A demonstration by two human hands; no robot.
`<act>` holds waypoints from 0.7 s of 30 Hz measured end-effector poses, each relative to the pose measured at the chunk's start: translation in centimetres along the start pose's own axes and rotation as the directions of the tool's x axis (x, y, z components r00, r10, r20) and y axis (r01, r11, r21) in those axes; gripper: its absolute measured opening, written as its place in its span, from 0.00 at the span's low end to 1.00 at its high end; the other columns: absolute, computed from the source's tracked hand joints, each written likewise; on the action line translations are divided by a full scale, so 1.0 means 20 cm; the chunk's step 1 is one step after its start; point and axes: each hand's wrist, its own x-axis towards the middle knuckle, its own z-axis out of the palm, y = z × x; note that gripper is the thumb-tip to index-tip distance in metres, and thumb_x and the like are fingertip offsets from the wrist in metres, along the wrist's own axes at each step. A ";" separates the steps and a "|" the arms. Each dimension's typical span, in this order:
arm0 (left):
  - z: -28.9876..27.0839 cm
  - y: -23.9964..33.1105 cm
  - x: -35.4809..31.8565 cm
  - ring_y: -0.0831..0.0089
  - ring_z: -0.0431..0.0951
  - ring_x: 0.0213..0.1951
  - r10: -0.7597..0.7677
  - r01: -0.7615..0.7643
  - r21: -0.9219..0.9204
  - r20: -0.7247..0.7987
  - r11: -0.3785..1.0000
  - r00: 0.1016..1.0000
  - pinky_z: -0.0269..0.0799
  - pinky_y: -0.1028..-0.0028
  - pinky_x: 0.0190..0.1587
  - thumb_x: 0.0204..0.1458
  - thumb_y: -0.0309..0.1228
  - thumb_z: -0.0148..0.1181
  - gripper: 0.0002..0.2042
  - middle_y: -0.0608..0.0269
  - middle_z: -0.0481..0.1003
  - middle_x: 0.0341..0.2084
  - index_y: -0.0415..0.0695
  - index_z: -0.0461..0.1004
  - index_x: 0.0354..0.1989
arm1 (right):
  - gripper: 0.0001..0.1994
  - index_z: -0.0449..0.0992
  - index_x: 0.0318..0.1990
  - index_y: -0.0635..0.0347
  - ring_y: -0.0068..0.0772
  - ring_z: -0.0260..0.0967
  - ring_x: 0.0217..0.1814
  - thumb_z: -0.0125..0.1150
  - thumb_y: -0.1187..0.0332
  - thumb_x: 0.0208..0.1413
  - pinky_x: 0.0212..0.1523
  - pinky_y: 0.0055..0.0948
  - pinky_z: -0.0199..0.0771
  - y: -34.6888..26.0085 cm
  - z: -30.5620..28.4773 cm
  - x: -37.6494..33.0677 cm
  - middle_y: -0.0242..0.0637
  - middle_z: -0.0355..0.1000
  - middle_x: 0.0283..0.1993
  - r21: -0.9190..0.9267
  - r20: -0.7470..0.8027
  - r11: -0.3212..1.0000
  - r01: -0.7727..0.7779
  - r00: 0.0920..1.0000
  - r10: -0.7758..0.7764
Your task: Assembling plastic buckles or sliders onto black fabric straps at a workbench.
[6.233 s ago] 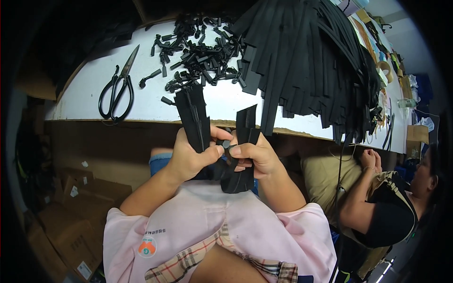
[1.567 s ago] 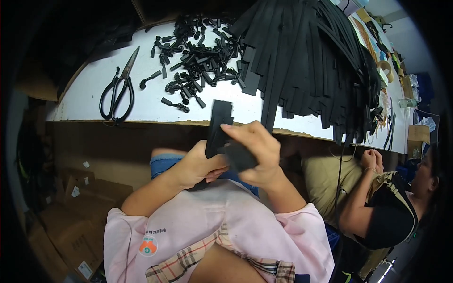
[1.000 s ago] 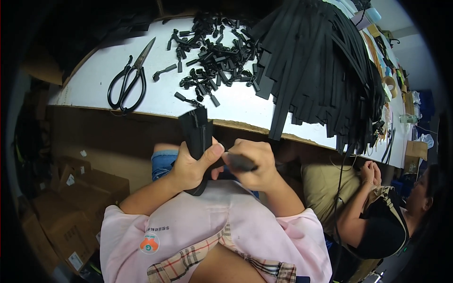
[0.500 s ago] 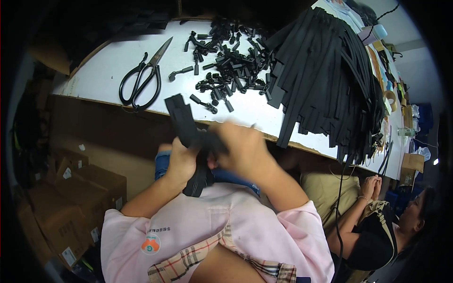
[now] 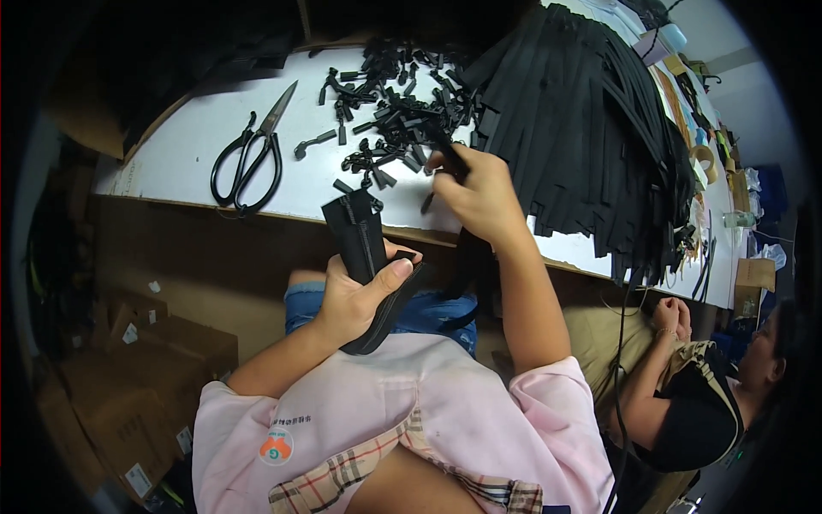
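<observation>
Flat black zipper strips (image 5: pixel 360 248) gripped; small slider (image 5: pixel 451 158), apparently, pinched.

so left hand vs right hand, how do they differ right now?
The left hand sits low by the lap, closed around a bundle of black strips. The right hand reaches up over the white table, fingertips at the pile of small black pieces. Both are bare.

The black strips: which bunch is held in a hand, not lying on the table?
The short bunch gripped in the left hand, below the table edge. The big pile lies fanned over the tabletop.
</observation>
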 end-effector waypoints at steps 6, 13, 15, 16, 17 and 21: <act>0.05 0.01 0.03 0.85 0.69 0.26 -0.070 0.075 -0.098 0.055 0.992 0.996 0.64 0.86 0.29 0.45 0.25 0.56 0.07 0.67 0.72 0.22 0.36 0.71 0.32 | 0.06 0.71 0.31 0.66 0.12 0.58 0.18 0.56 0.74 0.45 0.18 0.14 0.57 -0.04 -0.05 -0.33 0.29 0.68 0.22 0.635 0.217 0.716 -0.289 0.957 0.194; 0.12 -0.05 0.07 0.82 0.71 0.28 0.116 -0.117 0.038 0.038 0.992 0.993 0.67 0.84 0.32 0.44 0.23 0.56 0.06 0.62 0.73 0.25 0.36 0.71 0.31 | 0.07 0.70 0.29 0.67 0.14 0.59 0.18 0.60 0.76 0.42 0.17 0.13 0.57 0.01 0.08 -0.45 0.36 0.70 0.26 0.842 -0.114 0.534 -0.074 0.944 0.310; 0.12 -0.05 0.08 0.81 0.71 0.28 0.194 -0.201 0.117 0.066 0.973 0.979 0.67 0.83 0.32 0.44 0.22 0.56 0.06 0.61 0.73 0.26 0.35 0.71 0.31 | 0.07 0.71 0.29 0.67 0.17 0.63 0.22 0.61 0.79 0.40 0.21 0.15 0.62 0.06 0.12 -0.44 0.37 0.71 0.28 0.594 -0.369 0.756 0.275 0.928 -0.048; 0.12 -0.04 0.08 0.80 0.71 0.29 0.155 -0.164 0.109 0.086 0.980 0.984 0.67 0.83 0.33 0.44 0.22 0.55 0.05 0.60 0.73 0.26 0.35 0.71 0.31 | 0.08 0.71 0.29 0.66 0.20 0.64 0.26 0.60 0.82 0.38 0.26 0.16 0.65 0.07 0.11 -0.45 0.38 0.71 0.29 0.570 -0.353 0.775 0.272 0.933 -0.069; 0.11 -0.04 0.08 0.79 0.71 0.30 0.115 -0.126 0.101 0.107 0.987 0.988 0.67 0.82 0.34 0.45 0.21 0.55 0.05 0.59 0.73 0.27 0.34 0.71 0.30 | 0.08 0.71 0.29 0.66 0.20 0.64 0.26 0.60 0.82 0.38 0.26 0.16 0.65 0.08 0.10 -0.44 0.38 0.71 0.29 0.572 -0.351 0.774 0.272 0.934 -0.068; 0.13 -0.02 0.05 0.80 0.71 0.32 0.075 -0.085 0.184 0.061 0.979 0.995 0.67 0.81 0.35 0.45 0.20 0.53 0.06 0.58 0.73 0.30 0.34 0.70 0.32 | 0.09 0.71 0.32 0.67 0.22 0.64 0.26 0.58 0.81 0.39 0.29 0.17 0.65 0.07 0.07 -0.44 0.36 0.71 0.29 0.335 -0.287 0.856 0.394 0.908 -0.306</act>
